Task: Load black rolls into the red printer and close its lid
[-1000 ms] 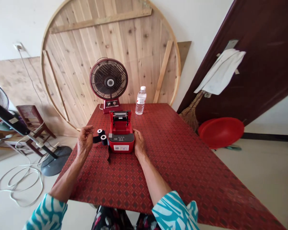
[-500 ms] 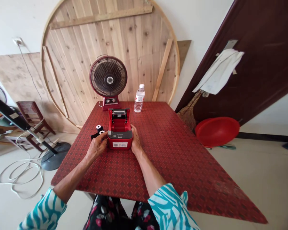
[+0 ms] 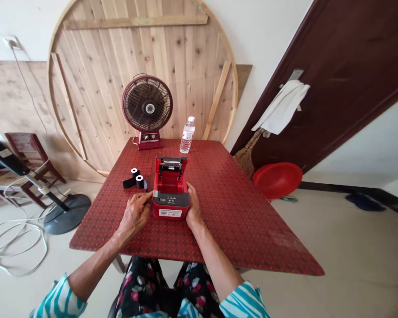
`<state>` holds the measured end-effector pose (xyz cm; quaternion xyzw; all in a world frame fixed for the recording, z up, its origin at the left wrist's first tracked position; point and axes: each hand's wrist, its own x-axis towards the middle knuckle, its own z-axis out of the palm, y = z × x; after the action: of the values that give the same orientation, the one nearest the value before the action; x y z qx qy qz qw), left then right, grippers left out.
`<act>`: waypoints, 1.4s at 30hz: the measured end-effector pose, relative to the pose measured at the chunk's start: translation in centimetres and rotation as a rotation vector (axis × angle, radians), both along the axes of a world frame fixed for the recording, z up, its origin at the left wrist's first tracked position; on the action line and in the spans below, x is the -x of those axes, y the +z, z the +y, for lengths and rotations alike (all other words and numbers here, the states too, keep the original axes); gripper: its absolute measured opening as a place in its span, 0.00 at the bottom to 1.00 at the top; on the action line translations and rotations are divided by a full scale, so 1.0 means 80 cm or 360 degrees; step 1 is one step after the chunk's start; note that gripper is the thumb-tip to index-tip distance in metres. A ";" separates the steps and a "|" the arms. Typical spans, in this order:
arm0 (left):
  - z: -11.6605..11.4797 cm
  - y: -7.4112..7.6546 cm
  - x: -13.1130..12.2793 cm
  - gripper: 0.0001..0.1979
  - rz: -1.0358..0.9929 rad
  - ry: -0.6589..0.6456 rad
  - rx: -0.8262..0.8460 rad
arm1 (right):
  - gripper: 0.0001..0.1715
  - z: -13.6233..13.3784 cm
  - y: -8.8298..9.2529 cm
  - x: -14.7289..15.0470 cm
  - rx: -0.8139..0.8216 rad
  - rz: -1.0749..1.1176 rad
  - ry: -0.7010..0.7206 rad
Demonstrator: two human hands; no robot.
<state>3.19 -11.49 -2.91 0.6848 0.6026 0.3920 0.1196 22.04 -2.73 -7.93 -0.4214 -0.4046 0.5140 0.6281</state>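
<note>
A red and black label printer (image 3: pixel 170 198) stands on the table with its lid raised, showing a red inner bay and a roller on the lid. My right hand (image 3: pixel 193 206) is wrapped along the printer's right side, its fingers partly hidden behind the casing. At the left front corner, my left hand (image 3: pixel 135 213) presses its fingertips against the casing, the other fingers curled in. Beyond my left hand lie two small black rolls with white ends, one at the front (image 3: pixel 139 181) and one behind (image 3: pixel 135 172), with a black strip loose beside them.
On the red patterned table (image 3: pixel 232 207), a fan (image 3: pixel 147 108) and a water bottle (image 3: pixel 187 136) stand at the back. A round wooden panel (image 3: pixel 185 57) leans on the wall. Right of the table is a red basin (image 3: pixel 278 180); left, a floor fan base (image 3: pixel 66 214) and coiled cable.
The printer sits nearer to me and slightly right of the rolls, apart from them. My left hand has drawn back from the rolls along with it. The view has shifted a little.
</note>
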 end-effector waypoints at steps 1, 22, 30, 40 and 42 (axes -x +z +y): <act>-0.001 -0.001 0.000 0.22 -0.0010 -0.0008 0.0001 | 0.35 -0.002 0.001 0.000 -0.0009 -0.0006 -0.0008; 0.044 0.019 0.065 0.15 -0.0091 0.0431 -0.0331 | 0.28 -0.013 0.005 -0.006 0.0073 0.0099 0.0051; 0.081 0.016 0.075 0.24 0.0873 0.0361 -0.0005 | 0.28 -0.009 -0.001 -0.005 0.0070 0.0128 0.0078; 0.074 0.010 0.066 0.12 0.0956 0.0268 -0.0048 | 0.28 -0.004 -0.008 -0.003 -0.0023 0.0063 0.0012; 0.077 0.004 0.065 0.12 0.0868 0.0231 -0.0078 | 0.27 -0.004 -0.008 -0.002 -0.0039 0.0067 0.0020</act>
<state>-2.02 -5.35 -2.57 0.7228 0.6503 0.2151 -0.0918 22.20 -3.04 -8.56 -0.4004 -0.4002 0.5217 0.6382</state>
